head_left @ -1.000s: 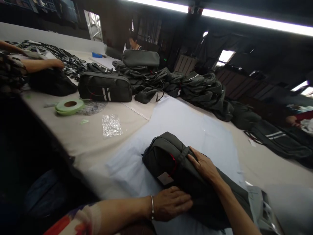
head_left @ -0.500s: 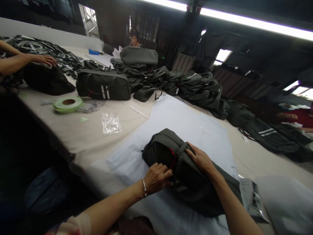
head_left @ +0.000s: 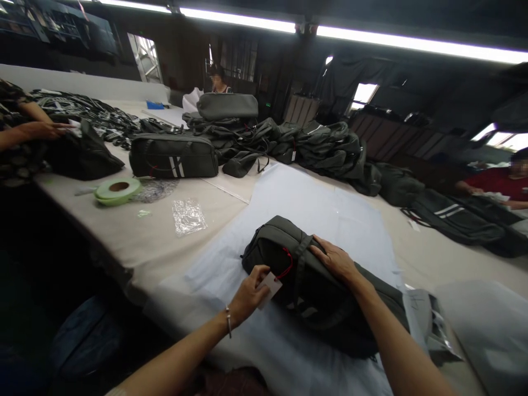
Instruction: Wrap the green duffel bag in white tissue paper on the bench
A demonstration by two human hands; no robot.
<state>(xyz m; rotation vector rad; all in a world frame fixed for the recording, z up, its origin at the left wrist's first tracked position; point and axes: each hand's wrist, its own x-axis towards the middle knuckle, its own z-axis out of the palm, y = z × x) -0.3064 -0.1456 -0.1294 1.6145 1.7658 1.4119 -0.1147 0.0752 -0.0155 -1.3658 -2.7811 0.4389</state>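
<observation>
A dark green duffel bag (head_left: 330,297) lies at a slant on white sheeting (head_left: 322,203) in front of me. My left hand (head_left: 249,294) pinches a white hang tag (head_left: 271,287), which a red cord (head_left: 287,264) ties to the bag near its strap. My right hand (head_left: 336,259) rests on top of the bag beside the strap (head_left: 302,258), fingers extended against the fabric, gripping nothing. The underside of the bag is hidden.
A green tape roll (head_left: 118,190) and a clear plastic wrapper (head_left: 188,216) lie left on the table (head_left: 157,247). Behind stand a striped duffel bag (head_left: 173,157) and a heap of bags (head_left: 325,146). A co-worker's hand (head_left: 39,131) is at a dark bag on the left.
My left hand has drawn away from the bag's side to the left, pulling the white tag into view on its red cord. My right hand stays on the bag.
</observation>
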